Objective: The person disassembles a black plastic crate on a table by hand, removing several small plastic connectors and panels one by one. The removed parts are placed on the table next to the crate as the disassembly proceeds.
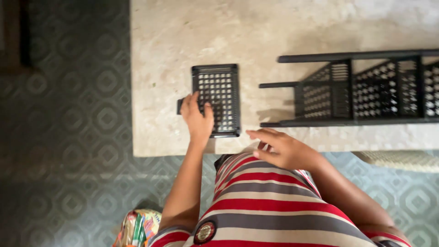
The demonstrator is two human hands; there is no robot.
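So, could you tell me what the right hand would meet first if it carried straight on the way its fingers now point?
The right hand points left along the table's near edge. Its fingertips would probably first meet the lower right corner of the black perforated panel, under the left hand; depth is unclear, so it might pass just below it.

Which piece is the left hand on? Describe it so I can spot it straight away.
On the pale stone table, look near the front edge, left of the long black lattice rack. The left hand rests on a flat black grid panel. It lies flat and small, unlike the tall assembled rack.
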